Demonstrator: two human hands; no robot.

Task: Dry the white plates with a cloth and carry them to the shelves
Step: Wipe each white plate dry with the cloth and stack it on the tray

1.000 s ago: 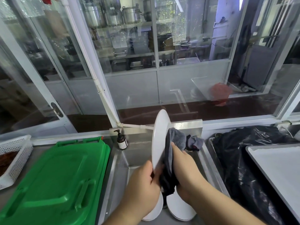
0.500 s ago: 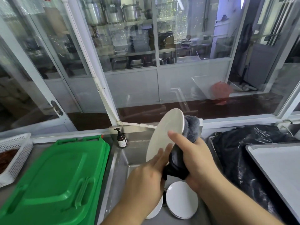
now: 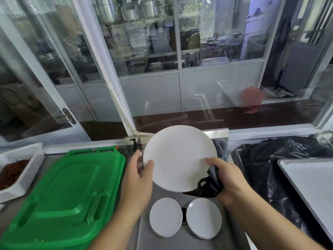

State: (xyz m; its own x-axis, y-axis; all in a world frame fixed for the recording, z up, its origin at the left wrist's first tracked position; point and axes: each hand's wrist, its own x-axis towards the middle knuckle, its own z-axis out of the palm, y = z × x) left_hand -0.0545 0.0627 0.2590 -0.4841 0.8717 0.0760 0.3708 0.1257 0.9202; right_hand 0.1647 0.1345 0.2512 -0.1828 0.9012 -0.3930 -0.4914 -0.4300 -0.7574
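Seemingly glossy round plate [image 3: 177, 157], fuzzy cloth [image 3: 211, 183] behind.

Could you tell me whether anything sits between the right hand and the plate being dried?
Yes: the dark cloth is bunched between the right hand and the plate, though its thumb touches the face directly. The left hand grips the rim bare.

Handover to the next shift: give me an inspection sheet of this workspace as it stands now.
Surface: steel sink, plates on its floor.
Job's things: white plate held up, face to camera; grey cloth behind its right edge; two plate stacks in the sink.
Clutter: green lid, white basket, black bag, tray, pump bottle.
Grippers: left hand holds the plate's left edge; right hand pinches cloth and plate.
Cables: nothing seen.
Surroundings: glass partitions, shelves with pots behind.
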